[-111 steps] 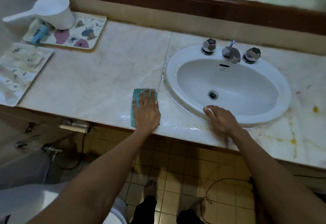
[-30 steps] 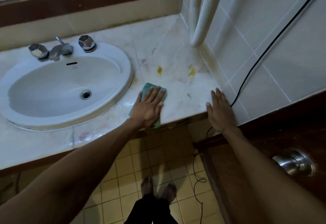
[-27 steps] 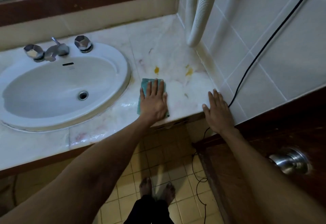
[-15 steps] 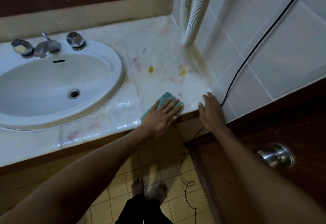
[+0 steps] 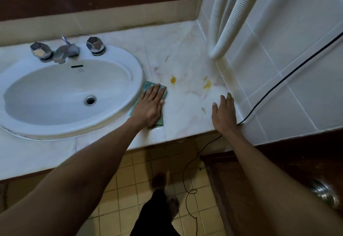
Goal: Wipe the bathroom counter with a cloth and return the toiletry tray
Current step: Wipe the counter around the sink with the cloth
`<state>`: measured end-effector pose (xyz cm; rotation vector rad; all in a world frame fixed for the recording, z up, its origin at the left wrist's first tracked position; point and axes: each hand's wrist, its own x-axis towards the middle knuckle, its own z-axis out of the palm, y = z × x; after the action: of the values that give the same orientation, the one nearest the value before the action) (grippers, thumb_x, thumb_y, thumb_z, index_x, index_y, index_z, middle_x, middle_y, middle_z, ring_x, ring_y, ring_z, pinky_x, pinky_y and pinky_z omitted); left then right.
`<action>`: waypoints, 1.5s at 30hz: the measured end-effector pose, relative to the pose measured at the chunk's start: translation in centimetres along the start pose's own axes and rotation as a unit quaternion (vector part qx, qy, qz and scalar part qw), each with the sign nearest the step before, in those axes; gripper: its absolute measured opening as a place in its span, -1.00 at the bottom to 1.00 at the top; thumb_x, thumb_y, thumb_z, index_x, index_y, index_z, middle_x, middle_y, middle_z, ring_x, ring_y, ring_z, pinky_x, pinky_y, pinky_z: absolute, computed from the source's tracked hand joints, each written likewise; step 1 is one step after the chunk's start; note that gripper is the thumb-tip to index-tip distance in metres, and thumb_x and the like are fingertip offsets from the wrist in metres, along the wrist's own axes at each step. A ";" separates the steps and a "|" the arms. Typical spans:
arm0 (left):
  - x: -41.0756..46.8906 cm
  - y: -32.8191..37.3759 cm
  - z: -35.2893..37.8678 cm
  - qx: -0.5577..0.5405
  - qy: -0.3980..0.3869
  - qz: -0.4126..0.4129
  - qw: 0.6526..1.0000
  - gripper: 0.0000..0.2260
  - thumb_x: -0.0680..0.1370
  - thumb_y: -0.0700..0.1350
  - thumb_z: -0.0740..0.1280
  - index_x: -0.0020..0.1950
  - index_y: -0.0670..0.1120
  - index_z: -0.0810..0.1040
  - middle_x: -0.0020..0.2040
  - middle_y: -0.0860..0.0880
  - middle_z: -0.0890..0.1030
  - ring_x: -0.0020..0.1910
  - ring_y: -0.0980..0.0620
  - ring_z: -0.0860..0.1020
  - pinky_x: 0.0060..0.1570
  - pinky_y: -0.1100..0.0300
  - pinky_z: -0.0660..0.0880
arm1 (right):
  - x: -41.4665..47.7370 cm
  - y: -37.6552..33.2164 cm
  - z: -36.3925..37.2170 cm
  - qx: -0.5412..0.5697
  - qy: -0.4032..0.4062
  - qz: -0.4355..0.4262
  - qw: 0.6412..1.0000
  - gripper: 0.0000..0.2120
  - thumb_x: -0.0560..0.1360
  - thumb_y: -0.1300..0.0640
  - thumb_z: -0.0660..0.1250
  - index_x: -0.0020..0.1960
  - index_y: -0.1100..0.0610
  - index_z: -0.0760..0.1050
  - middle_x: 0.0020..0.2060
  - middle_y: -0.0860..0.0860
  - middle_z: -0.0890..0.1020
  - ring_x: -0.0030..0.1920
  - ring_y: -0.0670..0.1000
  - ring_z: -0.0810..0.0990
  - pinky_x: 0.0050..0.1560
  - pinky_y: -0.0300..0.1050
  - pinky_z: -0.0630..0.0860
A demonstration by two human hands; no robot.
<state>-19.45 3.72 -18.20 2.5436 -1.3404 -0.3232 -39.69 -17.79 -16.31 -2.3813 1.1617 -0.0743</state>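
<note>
My left hand (image 5: 149,105) lies flat on a folded teal cloth (image 5: 147,85), pressing it onto the pale marble counter (image 5: 185,57) right beside the sink's right rim. Most of the cloth is hidden under the palm; its far corner and near edge show. My right hand (image 5: 224,114) rests flat on the counter's right end near the tiled wall, fingers together, holding nothing. Two yellow stains (image 5: 173,80) mark the marble between the hands. The toiletry tray is out of view.
The white oval sink (image 5: 128,64) with chrome taps (image 5: 66,49) fills the left. Two white ribbed hoses (image 5: 230,18) hang against the tiled wall at the right. A black cable (image 5: 278,84) runs down the wall to the floor. A wooden door with a knob (image 5: 324,192) stands at lower right.
My left hand has slid the cloth leftward and away from the front edge, up against the sink rim. My right hand stays at the counter's right end.
</note>
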 end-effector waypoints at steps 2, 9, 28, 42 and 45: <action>1.8 0.0 -0.1 -0.011 0.013 -0.017 1.000 -0.51 0.72 0.05 -0.10 0.66 -0.01 0.02 0.66 -0.05 0.04 0.64 -0.07 -0.02 0.59 -0.03 -0.08 | 0.5 0.0 0.1 0.011 0.017 0.014 1.000 -0.47 0.68 0.04 0.03 0.55 0.28 0.09 0.58 0.21 0.01 0.58 0.15 -0.02 0.56 0.06 0.04; 9.4 1.0 -1.7 -0.118 0.064 -0.086 0.987 -0.57 0.72 -0.09 -0.01 0.59 -0.14 0.24 0.59 -0.17 0.26 0.58 -0.18 0.18 0.55 -0.06 0.05 | 1.9 0.3 0.6 0.005 0.057 0.013 0.998 -0.53 0.68 0.05 0.04 0.52 0.26 0.20 0.56 0.16 0.15 0.56 0.15 0.09 0.55 0.06 0.09; 13.4 4.4 -0.5 0.002 0.003 0.001 1.000 -0.50 0.71 0.05 -0.10 0.66 0.00 0.00 0.66 0.00 0.05 0.64 -0.08 0.01 0.57 -0.10 -0.08 | 3.3 2.0 0.3 -0.048 0.032 -0.046 0.997 -0.49 0.66 0.03 0.07 0.56 0.18 0.14 0.58 0.08 0.12 0.56 0.08 0.10 0.55 0.01 0.09; 9.2 4.4 0.3 0.055 -0.043 0.158 0.985 -0.52 0.71 0.13 -0.15 0.65 0.15 -0.07 0.65 0.11 -0.01 0.64 0.04 -0.06 0.58 0.01 -0.08 | -0.5 4.6 -1.3 -0.064 0.021 -0.093 0.993 -0.51 0.66 0.07 0.07 0.54 0.24 0.21 0.55 0.15 0.20 0.54 0.11 0.18 0.53 -0.04 0.13; 12.1 8.2 0.7 0.016 -0.011 0.015 1.000 -0.50 0.71 0.08 -0.11 0.66 0.05 -0.05 0.66 0.02 0.01 0.64 -0.05 -0.03 0.58 -0.08 -0.08 | -1.3 5.1 -1.3 -0.054 0.029 -0.086 0.994 -0.52 0.65 0.09 0.11 0.52 0.24 0.24 0.55 0.15 0.22 0.54 0.10 0.19 0.52 -0.04 0.14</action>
<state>-19.34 -10.85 -17.23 2.5506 -1.4010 -0.3267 -44.56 -19.96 -17.17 -2.5872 1.0075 -0.1428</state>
